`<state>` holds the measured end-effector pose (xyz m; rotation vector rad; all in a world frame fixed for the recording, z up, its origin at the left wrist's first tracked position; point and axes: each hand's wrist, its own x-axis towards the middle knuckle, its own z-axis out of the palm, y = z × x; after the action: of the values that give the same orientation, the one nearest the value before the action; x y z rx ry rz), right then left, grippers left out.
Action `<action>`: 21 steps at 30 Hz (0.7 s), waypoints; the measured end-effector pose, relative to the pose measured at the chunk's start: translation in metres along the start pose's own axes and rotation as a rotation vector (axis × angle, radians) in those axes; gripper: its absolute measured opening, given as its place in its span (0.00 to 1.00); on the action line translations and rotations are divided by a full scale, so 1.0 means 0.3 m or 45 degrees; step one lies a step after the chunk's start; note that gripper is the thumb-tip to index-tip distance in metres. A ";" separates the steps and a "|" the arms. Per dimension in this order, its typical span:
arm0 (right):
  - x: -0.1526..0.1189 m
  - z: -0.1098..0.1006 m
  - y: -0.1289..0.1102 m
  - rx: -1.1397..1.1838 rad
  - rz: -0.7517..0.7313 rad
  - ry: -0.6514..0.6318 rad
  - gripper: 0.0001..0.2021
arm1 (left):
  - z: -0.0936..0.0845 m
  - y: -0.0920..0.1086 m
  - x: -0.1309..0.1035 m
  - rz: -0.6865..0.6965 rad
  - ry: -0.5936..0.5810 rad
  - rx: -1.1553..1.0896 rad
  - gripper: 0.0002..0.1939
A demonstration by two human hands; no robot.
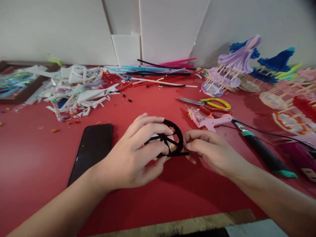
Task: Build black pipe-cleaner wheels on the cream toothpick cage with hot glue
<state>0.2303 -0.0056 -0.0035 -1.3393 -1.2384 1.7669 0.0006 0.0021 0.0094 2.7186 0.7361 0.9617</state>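
Note:
A round black fuzzy frame (179, 135) with crossing spokes sits low over the red table, pale material showing between its spokes. My left hand (142, 151) lies over its left side, the fingers curled round and pressing on it. At the frame's right edge is my right hand (209, 149), its thumb and index finger pinched together; whatever is between them is too small to make out. A short black end sticks out from the frame's lower right, just beside the right fingertips.
A black phone (95, 148) lies left of my left hand. Yellow-handled scissors (214, 103), a pink glue gun (209, 121) and a green-black cutter (266, 153) lie right. Paper scraps (79, 85), pipe cleaners (153, 70) and a purple carousel-like model (224, 75) stretch along the back.

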 end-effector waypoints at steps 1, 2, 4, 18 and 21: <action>0.002 0.000 0.000 0.031 0.028 -0.021 0.05 | 0.001 -0.002 0.001 0.007 0.004 -0.001 0.08; 0.003 0.001 -0.002 0.070 0.060 -0.036 0.07 | 0.001 -0.003 0.001 0.011 0.006 0.001 0.08; 0.006 0.008 -0.008 0.172 0.144 -0.059 0.11 | 0.001 -0.007 0.003 0.006 0.002 0.006 0.08; -0.007 0.000 -0.004 -0.167 0.001 -0.028 0.06 | -0.002 0.004 0.004 -0.005 -0.013 0.011 0.07; -0.005 0.001 -0.008 -0.113 0.004 -0.041 0.05 | -0.002 0.002 0.004 -0.012 -0.019 0.015 0.07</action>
<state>0.2303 -0.0062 -0.0005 -1.3680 -1.3470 1.7606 0.0013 0.0020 0.0108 2.7274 0.7535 0.9367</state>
